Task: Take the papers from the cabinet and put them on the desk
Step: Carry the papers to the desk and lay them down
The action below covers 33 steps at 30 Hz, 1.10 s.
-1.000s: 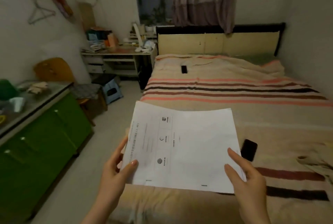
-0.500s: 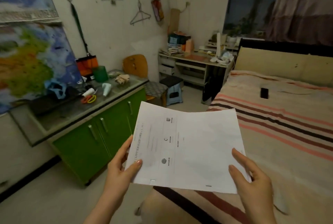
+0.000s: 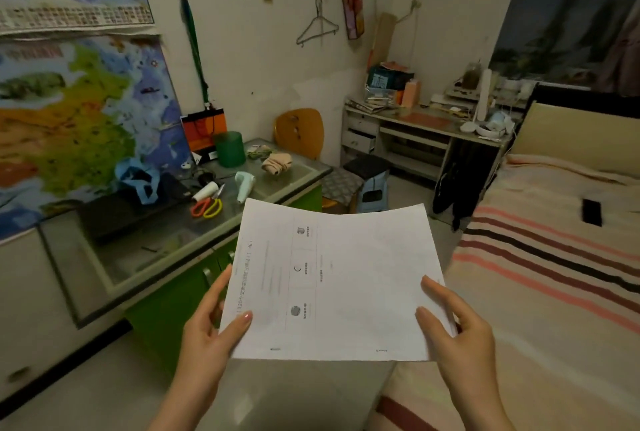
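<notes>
Dim light filled a small bedroom with pale walls. On the far left a large coloured map (image 3: 69, 111) covered the wall. Below it stood a green cabinet (image 3: 173, 302) with a glass top, and many small things lay on this top: a blue bag (image 3: 138, 181), orange and yellow scissors (image 3: 206, 207), a white roll (image 3: 205, 190), a green round container (image 3: 228, 148) and a beige crumpled cloth (image 3: 276, 163). Behind the cabinet an orange chair back (image 3: 299, 132) was visible, and a wire hanger (image 3: 317, 26) hung on the wall above it.

In the foreground the left hand (image 3: 204, 333) held the left edge of the papers (image 3: 332, 285), with the thumb lying on top of the sheet and the fingers under it. The papers were stapled along the near edge, slightly curved, and they were kept in the air in front of the person, touching no furniture. The right hand (image 3: 460, 337) gripped the right edge in the same way, thumb on top.

Further back, near the window, stood the desk (image 3: 426, 132), crowded with boxes, books and a white lamp (image 3: 483, 108). A small blue stool (image 3: 372, 188) stood on the floor before it. On the right side was a bed (image 3: 554, 274) with a striped blanket, and a black phone (image 3: 591, 211) lay on it.
</notes>
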Each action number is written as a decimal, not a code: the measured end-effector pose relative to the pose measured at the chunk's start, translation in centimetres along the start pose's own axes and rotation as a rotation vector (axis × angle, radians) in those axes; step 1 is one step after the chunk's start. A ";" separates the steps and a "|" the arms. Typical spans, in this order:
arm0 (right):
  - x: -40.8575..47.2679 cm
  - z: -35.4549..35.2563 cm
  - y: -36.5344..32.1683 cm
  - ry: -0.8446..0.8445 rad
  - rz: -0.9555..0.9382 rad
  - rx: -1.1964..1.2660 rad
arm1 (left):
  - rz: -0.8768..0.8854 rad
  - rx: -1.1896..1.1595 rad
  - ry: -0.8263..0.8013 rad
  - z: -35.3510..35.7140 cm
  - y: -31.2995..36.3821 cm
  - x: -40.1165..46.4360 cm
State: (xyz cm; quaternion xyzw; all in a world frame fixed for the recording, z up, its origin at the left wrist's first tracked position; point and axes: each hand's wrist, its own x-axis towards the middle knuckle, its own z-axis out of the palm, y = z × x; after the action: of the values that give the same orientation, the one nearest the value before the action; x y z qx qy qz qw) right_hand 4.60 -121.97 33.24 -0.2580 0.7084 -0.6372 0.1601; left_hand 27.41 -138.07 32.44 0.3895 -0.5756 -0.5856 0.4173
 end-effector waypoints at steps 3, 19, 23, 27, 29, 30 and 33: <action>2.5 5.2 -0.3 0.036 0.010 0.029 | -0.023 0.027 -0.059 -2.8 1.5 6.2; 22.7 13.4 0.5 0.249 0.039 -0.014 | -0.092 -0.039 -0.366 5.8 1.0 35.8; 32.0 13.1 1.2 0.257 0.021 0.018 | -0.159 -0.089 -0.405 11.4 0.7 45.0; 44.8 11.5 0.7 0.250 0.009 0.003 | -0.200 -0.172 -0.435 19.4 0.7 55.1; 48.5 11.0 0.4 0.224 -0.006 0.015 | -0.183 -0.157 -0.456 21.3 0.3 57.5; 49.9 10.8 0.5 0.222 -0.007 0.021 | -0.188 -0.171 -0.468 21.8 0.2 58.5; 53.8 10.3 0.4 0.194 -0.004 0.042 | -0.201 -0.186 -0.505 23.6 0.3 61.1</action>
State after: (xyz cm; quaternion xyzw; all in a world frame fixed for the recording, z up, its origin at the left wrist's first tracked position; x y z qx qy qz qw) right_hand -33.61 -160.98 36.97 -0.1931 0.7065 -0.6742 0.0950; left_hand -16.00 -187.10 35.06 0.2466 -0.5637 -0.7527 0.2344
